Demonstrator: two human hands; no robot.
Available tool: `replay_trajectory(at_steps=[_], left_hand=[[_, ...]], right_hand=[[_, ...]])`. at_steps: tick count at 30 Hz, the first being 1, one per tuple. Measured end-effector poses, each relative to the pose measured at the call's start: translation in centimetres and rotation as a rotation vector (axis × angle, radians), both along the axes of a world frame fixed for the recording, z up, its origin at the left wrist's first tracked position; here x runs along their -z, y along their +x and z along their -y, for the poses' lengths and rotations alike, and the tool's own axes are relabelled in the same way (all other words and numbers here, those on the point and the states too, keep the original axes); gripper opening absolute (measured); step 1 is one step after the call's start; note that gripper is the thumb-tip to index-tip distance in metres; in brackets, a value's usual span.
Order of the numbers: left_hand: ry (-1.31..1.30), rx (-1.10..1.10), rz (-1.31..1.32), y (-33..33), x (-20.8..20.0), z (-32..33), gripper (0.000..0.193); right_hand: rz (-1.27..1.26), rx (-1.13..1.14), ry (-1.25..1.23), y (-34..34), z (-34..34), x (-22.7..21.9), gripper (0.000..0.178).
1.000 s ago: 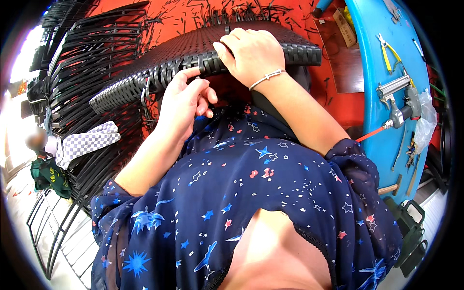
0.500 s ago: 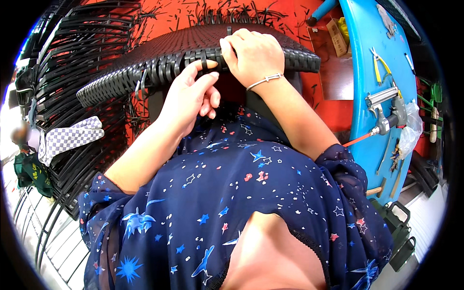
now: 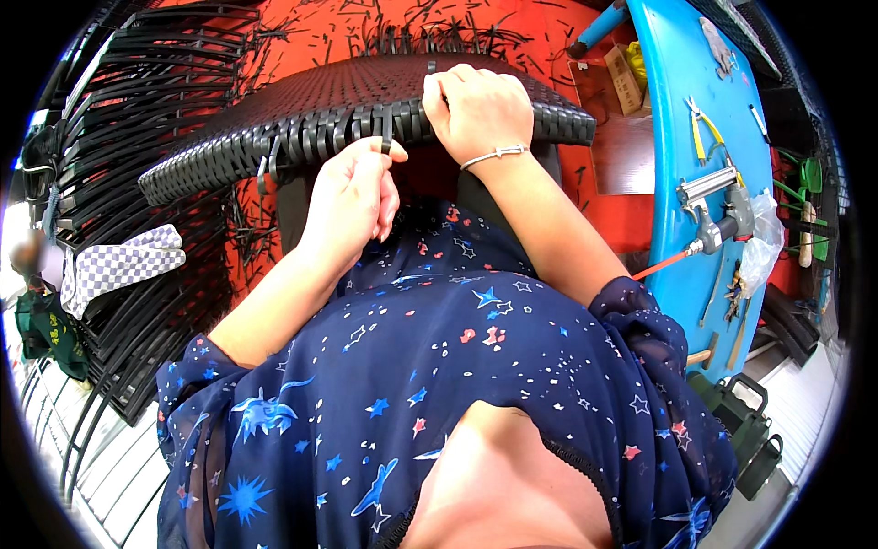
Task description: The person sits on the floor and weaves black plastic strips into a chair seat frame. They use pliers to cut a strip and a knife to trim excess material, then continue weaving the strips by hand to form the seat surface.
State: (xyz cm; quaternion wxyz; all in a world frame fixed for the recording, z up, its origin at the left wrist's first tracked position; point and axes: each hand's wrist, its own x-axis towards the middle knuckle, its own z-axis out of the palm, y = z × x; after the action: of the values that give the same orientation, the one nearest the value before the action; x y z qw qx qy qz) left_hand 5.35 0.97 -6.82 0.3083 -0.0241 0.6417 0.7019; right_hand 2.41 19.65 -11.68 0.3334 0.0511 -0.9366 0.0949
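Note:
A black woven wicker panel (image 3: 302,91) lies across in front of me, its braided near edge facing my body. My left hand (image 3: 347,197) is under that edge, thumb and fingertips pinched on a flat black weaving strip (image 3: 387,125) that hangs down over the edge. To the right of it, my right hand (image 3: 485,110) grips the panel's edge from above, knuckles up; its fingertips are partly hidden. A short strip end (image 3: 432,67) sticks up beside the right hand's knuckles. Farther left, a loose strip loop (image 3: 268,165) hangs from the edge.
On the right, a blue table (image 3: 668,101) bears yellow-handled pliers (image 3: 702,128), an air tool (image 3: 727,220) with a red hose and a plastic bag (image 3: 761,240). Curved black frames (image 3: 165,101) are stacked at left, beside a checkered cloth (image 3: 128,261). Strip scraps litter the red floor (image 3: 311,32).
My left hand's fingers have closed from a loose, spread pose into a pinch on the strip, now pulled lower over the edge. My right hand stays on the panel. The view has shifted slightly.

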Motion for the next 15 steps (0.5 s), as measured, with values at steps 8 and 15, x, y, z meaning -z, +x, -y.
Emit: replay_trajectory(at_steps=[8,15], left_hand=[[-0.001,0.202,-0.038,0.7,0.4,0.7,0.047],[-0.096,0.291,-0.168,0.4,0.8,1.9,0.062]], right_hand=[[-0.167,-0.199,-0.156,-0.2,-1.0,-0.7,0.014],[0.752,-0.196,-1.022,7.2,0.4,-3.3,0.022]])
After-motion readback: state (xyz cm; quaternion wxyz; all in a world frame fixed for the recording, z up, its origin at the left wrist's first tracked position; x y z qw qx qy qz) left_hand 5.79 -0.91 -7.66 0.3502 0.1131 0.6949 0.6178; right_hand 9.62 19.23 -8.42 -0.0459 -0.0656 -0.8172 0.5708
